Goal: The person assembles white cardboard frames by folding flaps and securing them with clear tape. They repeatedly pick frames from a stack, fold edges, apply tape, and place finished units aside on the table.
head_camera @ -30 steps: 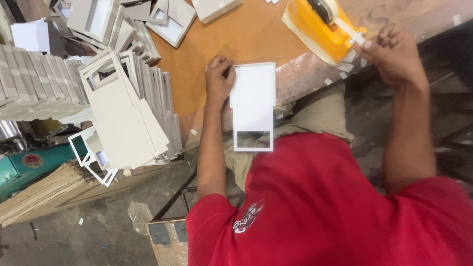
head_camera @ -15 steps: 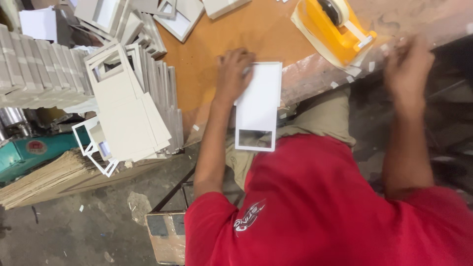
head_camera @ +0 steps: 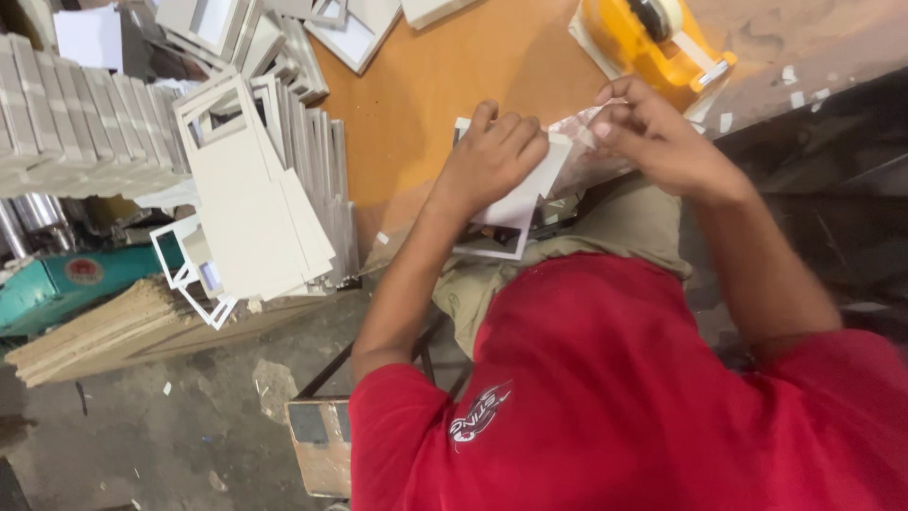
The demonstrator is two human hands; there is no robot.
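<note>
Head view: one white cardboard frame (head_camera: 511, 203) lies at the near edge of the orange table (head_camera: 426, 95), just below one yellow tape dispenser (head_camera: 653, 43). My left hand (head_camera: 492, 161) lies palm-down on it, wrist bent, fingers together and curled, pressing it flat. My right hand (head_camera: 653, 132), beside the dispenser, pinches its fingertips at the frame's upper right corner. Left of the frame leans a stack of frames (head_camera: 255, 189), too many to count.
</note>
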